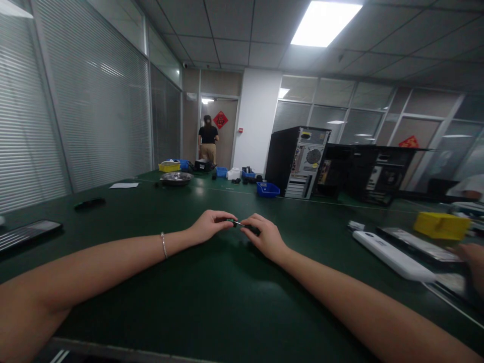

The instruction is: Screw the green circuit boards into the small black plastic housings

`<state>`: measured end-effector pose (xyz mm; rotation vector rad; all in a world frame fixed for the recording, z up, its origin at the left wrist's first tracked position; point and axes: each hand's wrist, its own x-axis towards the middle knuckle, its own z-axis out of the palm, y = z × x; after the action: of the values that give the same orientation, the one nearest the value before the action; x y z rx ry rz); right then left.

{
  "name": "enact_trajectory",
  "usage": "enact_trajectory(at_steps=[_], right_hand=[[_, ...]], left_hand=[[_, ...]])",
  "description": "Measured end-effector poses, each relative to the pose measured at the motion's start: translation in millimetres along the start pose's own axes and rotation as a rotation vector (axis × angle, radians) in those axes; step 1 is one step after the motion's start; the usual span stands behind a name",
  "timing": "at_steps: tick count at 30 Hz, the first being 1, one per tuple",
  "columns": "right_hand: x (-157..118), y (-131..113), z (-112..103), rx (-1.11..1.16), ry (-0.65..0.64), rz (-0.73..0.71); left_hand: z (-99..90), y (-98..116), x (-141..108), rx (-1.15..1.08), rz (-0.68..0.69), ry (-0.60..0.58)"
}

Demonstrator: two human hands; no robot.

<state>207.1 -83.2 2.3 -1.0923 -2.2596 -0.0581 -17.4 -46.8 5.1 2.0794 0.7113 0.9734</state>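
Over the green table (227,292), my left hand (209,225) pinches a small dark part with some green on it (231,220), perhaps a little circuit board; my fingers cover much of it. My right hand (266,237) is closed round the dark handle of a thin screwdriver (252,230). Its metal shaft points left, and the tip meets or nearly meets the small part; I cannot tell which. Both hands are close together near the table's middle, with a bracelet (164,245) on my left wrist.
A black computer tower (287,156) stands behind, beside a blue bin (268,189). A metal bowl (176,178) is at back left. On the right lie a white power strip-like bar (393,255), a yellow box (441,225) and another person's hand (471,257). A person (207,138) stands by the door.
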Motion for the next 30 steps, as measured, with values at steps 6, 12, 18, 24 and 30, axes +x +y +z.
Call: enact_trajectory(at_steps=[6,12,18,24,30], right_hand=[[-1,1,0,0.026,0.009,-0.007],[0,4,2,0.068,0.03,-0.015],[1,3,1,0.131,0.069,-0.026],[0,-2,-2,0.205,0.041,-0.088],[0,-4,-5,0.236,0.009,-0.128]], left_hand=[[-0.1,-3,1,-0.045,-0.006,-0.008],[1.6,-5,3,-0.096,-0.024,0.006],[4.2,-7,5,-0.153,-0.035,0.064],[5.1,2,3,-0.155,-0.031,0.007],[5.4,2,2,-0.144,-0.093,-0.005]])
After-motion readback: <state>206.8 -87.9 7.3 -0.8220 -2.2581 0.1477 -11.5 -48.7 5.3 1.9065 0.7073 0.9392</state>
